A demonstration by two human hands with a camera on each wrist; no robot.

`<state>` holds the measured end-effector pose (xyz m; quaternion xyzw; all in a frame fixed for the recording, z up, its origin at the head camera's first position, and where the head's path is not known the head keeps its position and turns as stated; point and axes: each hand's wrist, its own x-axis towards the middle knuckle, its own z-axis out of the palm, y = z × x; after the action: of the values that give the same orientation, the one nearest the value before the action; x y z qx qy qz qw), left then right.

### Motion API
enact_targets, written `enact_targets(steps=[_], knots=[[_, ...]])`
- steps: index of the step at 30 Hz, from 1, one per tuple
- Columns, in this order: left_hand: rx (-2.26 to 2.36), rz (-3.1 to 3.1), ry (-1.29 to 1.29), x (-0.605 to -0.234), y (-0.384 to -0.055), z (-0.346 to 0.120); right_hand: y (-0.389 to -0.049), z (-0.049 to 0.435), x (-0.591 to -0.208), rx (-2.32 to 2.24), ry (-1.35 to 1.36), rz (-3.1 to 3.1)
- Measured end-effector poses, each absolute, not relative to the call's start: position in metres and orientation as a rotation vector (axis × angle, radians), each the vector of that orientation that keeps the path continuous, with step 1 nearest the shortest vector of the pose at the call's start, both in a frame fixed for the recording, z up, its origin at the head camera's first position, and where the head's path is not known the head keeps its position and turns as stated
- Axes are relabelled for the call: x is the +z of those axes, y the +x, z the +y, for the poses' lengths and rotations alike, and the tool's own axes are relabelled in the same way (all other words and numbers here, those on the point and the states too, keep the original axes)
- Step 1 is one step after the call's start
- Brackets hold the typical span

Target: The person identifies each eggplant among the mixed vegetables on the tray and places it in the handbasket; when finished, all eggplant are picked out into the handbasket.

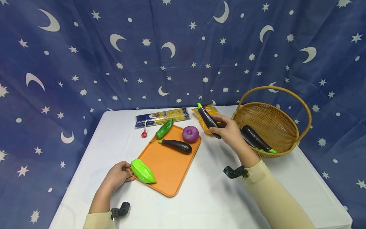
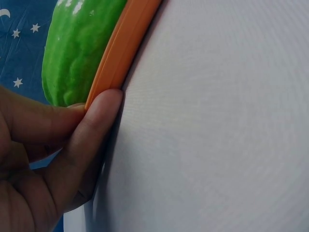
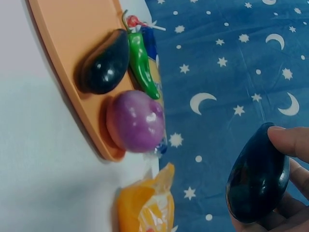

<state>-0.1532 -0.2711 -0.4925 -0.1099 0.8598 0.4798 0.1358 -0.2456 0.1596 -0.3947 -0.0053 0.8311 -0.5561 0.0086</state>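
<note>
My right hand holds a dark eggplant in the air, its green stem end pointing up and away; the right wrist view shows this eggplant between thumb and fingers. At the near left corner of an orange tray, my left hand pinches the rim, thumb above and finger below in the left wrist view. A light green bitter melon lies on the tray by that hand. Another eggplant, a purple onion and a green chili pepper lie toward the tray's far end.
Right of the tray stands a wicker basket with a tall handle and eggplants inside. Behind the tray lie a pasta packet, a red lollipop and a yellow-orange packet. A blue starry curtain hangs behind the white table.
</note>
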Motion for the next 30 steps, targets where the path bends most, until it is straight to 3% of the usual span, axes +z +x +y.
enact_targets(steps=[30], knots=[[1.354,2.496,-0.312,-0.494,-0.155,-0.272,-0.236,0.214,-0.383,-1.810,0.098,2.591]])
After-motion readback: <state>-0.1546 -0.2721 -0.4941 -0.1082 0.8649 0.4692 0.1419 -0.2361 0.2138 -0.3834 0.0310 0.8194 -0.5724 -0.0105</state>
